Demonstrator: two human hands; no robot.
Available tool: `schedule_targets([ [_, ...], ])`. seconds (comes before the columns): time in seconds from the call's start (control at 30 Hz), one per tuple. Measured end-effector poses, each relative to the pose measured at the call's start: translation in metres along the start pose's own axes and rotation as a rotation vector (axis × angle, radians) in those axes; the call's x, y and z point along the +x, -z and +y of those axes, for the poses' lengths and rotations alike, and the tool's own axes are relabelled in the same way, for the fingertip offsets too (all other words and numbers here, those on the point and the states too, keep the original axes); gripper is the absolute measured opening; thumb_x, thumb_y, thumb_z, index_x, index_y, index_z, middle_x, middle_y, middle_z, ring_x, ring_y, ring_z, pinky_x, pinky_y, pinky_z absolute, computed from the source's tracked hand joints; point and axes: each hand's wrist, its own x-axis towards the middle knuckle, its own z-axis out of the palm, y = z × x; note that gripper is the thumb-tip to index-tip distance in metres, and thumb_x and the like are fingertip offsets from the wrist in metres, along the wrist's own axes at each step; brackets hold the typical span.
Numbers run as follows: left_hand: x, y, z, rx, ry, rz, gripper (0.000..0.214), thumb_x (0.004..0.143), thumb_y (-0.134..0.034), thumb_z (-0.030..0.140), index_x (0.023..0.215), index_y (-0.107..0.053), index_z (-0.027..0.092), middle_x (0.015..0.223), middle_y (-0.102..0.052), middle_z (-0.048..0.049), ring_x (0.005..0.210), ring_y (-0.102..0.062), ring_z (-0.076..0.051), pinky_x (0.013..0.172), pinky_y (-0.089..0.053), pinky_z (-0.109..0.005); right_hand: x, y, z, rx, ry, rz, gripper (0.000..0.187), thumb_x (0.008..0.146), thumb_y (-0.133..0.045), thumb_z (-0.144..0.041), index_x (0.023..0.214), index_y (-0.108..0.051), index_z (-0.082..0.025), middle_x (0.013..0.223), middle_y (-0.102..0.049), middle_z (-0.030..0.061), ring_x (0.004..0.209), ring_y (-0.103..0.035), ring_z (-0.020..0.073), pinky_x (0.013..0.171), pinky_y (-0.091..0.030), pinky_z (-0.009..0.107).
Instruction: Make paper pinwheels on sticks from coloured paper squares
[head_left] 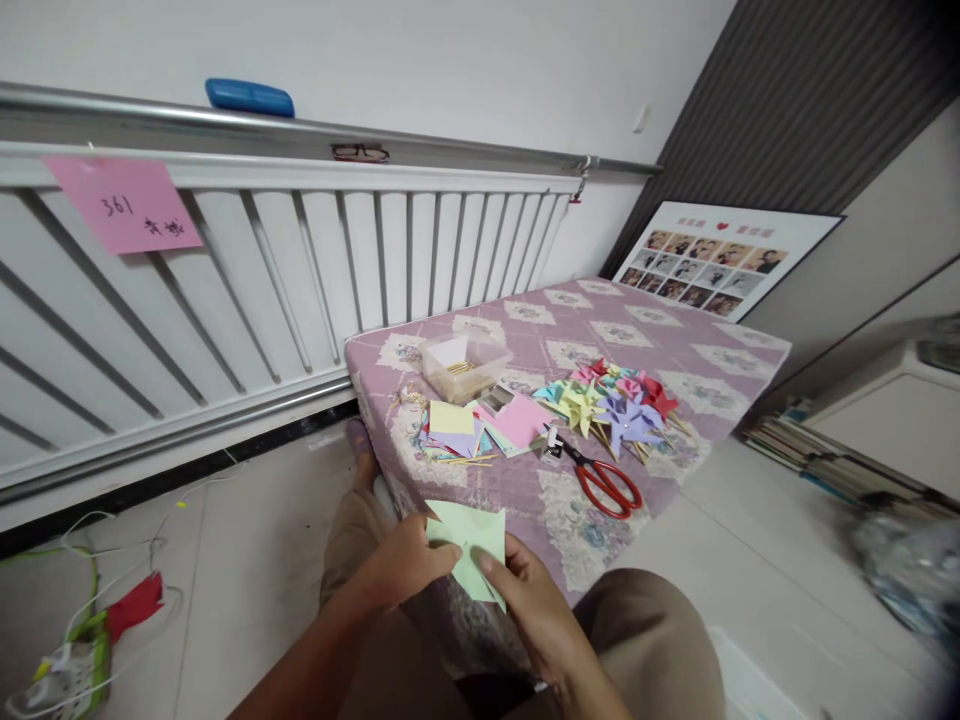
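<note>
A pale green folded paper (471,545) is held between both hands above my lap, at the near edge of the low table (675,345). My left hand (405,565) pinches its left side with closed fingers. Fingers of my right hand (525,600) press on its lower right part, thumb on top. On the table's purple patterned cloth lie red-handled scissors (609,483), a stack of coloured paper squares (480,425), a heap of finished paper pinwheels (615,400) on sticks, and a clear plastic box (465,362) holding thin sticks.
A white radiator (300,270) with a pink note (124,205) runs along the wall to the left. A framed photo collage (720,260) leans behind the table. Books (817,455) are stacked on the floor at right. Cables and a power strip (67,670) lie at bottom left.
</note>
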Motion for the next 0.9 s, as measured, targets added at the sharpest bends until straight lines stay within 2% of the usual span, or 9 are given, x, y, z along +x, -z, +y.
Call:
schedule_targets([
  [0.07,0.002,-0.002,0.001,0.243,-0.023,-0.133,0.006,0.059,-0.065,0.014,0.064,-0.068,0.016,0.059,-0.066,-0.0013,0.056,-0.053,-0.016,0.053,-0.036,-0.024,-0.001,0.001,0.008,0.020,-0.017,0.033,0.041,0.060,-0.079,-0.040,0.094,-0.071,-0.018,0.086,-0.076,0.0053,0.068,-0.066,0.0203,0.065,-0.048,0.030],
  [0.13,0.002,-0.005,0.004,0.348,-0.045,-0.192,0.008,0.061,-0.062,0.015,0.066,-0.068,0.017,0.060,-0.066,-0.0012,0.055,-0.053,-0.016,0.053,-0.037,-0.024,-0.001,0.005,0.016,0.044,-0.038,0.058,0.040,0.058,-0.080,-0.038,0.091,-0.072,-0.017,0.081,-0.076,0.0047,0.062,-0.065,0.0189,0.061,-0.047,0.029],
  [0.33,-0.002,-0.019,0.010,0.379,-0.102,-0.331,0.014,0.062,-0.058,0.014,0.071,-0.069,0.017,0.067,-0.068,-0.0012,0.058,-0.055,-0.016,0.055,-0.038,-0.024,-0.001,0.023,0.032,0.048,-0.075,0.138,0.035,0.056,-0.080,-0.037,0.081,-0.074,-0.015,0.067,-0.074,0.0038,0.053,-0.062,0.0170,0.053,-0.045,0.026],
  [0.5,-0.001,-0.026,0.005,0.430,-0.120,-0.378,0.015,0.062,-0.057,0.014,0.069,-0.070,0.017,0.065,-0.067,-0.0008,0.059,-0.054,-0.016,0.056,-0.038,-0.024,-0.003,0.029,0.038,0.076,-0.085,0.153,0.028,0.059,-0.077,-0.033,0.080,-0.073,-0.014,0.062,-0.073,0.0024,0.049,-0.061,0.0159,0.048,-0.043,0.024],
  [0.6,0.000,-0.030,0.006,0.426,-0.112,-0.349,0.011,0.062,-0.058,0.015,0.067,-0.068,0.016,0.063,-0.065,-0.0010,0.058,-0.052,-0.015,0.054,-0.037,-0.024,-0.004,0.030,0.038,0.116,-0.064,0.194,0.028,0.060,-0.077,-0.031,0.081,-0.073,-0.014,0.067,-0.075,0.0036,0.052,-0.063,0.0169,0.050,-0.046,0.025],
  [0.67,-0.001,-0.033,0.006,0.331,-0.100,-0.308,0.010,0.064,-0.059,0.016,0.071,-0.067,0.016,0.067,-0.064,-0.0015,0.061,-0.052,-0.015,0.056,-0.038,-0.024,-0.004,0.031,0.038,0.161,-0.041,0.217,0.028,0.062,-0.077,-0.031,0.083,-0.072,-0.014,0.072,-0.076,0.0049,0.056,-0.066,0.0181,0.053,-0.049,0.027],
  [0.73,-0.004,-0.037,0.001,0.162,-0.056,-0.194,0.014,0.068,-0.059,0.020,0.081,-0.065,0.017,0.077,-0.064,-0.0022,0.069,-0.054,-0.016,0.061,-0.041,-0.024,-0.004,0.033,0.036,0.225,-0.019,0.234,0.028,0.063,-0.077,-0.031,0.085,-0.072,-0.015,0.077,-0.077,0.0057,0.060,-0.067,0.0194,0.056,-0.050,0.028],
  [0.83,-0.014,-0.046,-0.017,-0.098,0.058,0.051,0.023,0.075,-0.059,0.032,0.095,-0.059,0.020,0.089,-0.061,-0.0022,0.079,-0.056,-0.016,0.065,-0.043,-0.024,-0.001,0.036,0.035,0.338,0.017,0.248,0.030,0.063,-0.078,-0.030,0.089,-0.071,-0.015,0.082,-0.077,0.0062,0.068,-0.070,0.0222,0.062,-0.052,0.030],
  [0.9,-0.022,-0.053,-0.031,-0.183,0.115,0.068,0.029,0.077,-0.058,0.036,0.101,-0.058,0.020,0.091,-0.061,-0.0032,0.081,-0.056,-0.015,0.067,-0.043,-0.024,0.000,0.037,0.036,0.388,0.029,0.229,0.029,0.065,-0.077,-0.029,0.091,-0.070,-0.016,0.084,-0.077,0.0061,0.072,-0.071,0.0231,0.067,-0.053,0.032],
])
